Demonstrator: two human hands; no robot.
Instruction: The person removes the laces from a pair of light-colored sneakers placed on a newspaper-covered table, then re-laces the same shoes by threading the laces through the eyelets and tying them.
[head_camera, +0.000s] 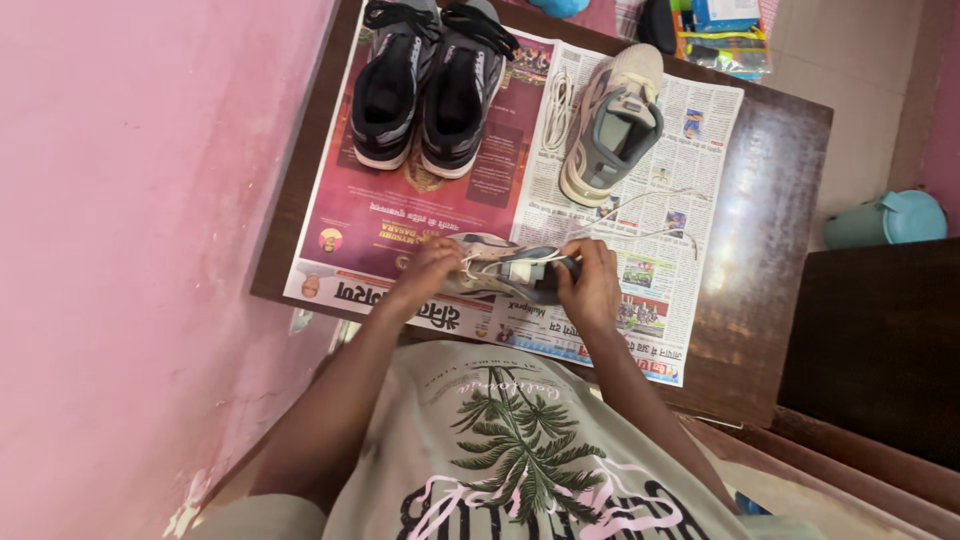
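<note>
A grey and beige sneaker (505, 268) lies on a spread newspaper (400, 215) near the front of a dark wooden table (770, 230). My left hand (428, 270) grips its toe end, fingers pinching a white lace. My right hand (592, 285) is closed on the heel end. A loose white lace (650, 215) trails from the shoe toward the right. Its matching sneaker (612, 125) stands upright farther back, with a coiled white lace (556, 110) beside it.
A pair of black and grey sneakers (425, 85) sits at the back left of the newspaper. A pink wall (130, 250) runs along the left. A teal lidded container (890, 220) stands on the floor at right, beside dark furniture (880, 350). Colourful packets (725, 35) lie beyond the table.
</note>
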